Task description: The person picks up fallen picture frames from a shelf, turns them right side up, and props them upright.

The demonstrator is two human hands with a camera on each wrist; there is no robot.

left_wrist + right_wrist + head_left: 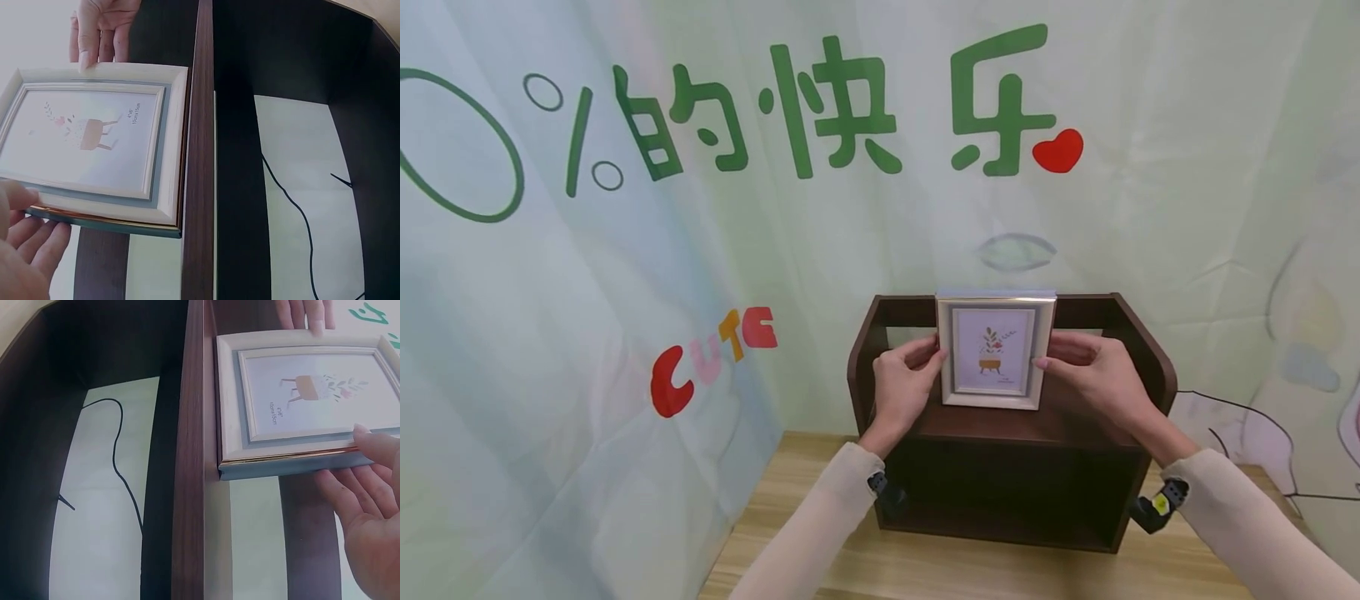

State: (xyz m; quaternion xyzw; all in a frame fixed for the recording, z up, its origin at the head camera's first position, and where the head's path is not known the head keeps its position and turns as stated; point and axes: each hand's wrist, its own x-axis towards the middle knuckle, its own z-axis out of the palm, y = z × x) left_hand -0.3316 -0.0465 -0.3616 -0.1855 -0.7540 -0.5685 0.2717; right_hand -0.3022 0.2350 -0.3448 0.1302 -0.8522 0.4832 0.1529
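A cream picture frame (996, 350) with a gold edge and a potted-plant print stands upright on the upper shelf of a dark brown wooden rack (1000, 429). My left hand (906, 387) pinches its left side, thumb on the front and fingers behind. On the opposite side my right hand (1101, 375) grips it the same way. The left wrist view shows the bottom edge of the picture frame (94, 144) right at the shelf board. From the right wrist, the thumb of the right hand (375, 494) lies on the front border.
Below the shelf the rack has an open lower compartment (1000, 492) with a cutout in its back. The rack stands on a light wood table (805, 475). Behind it hangs a printed curtain (887, 233) with green characters and a red heart.
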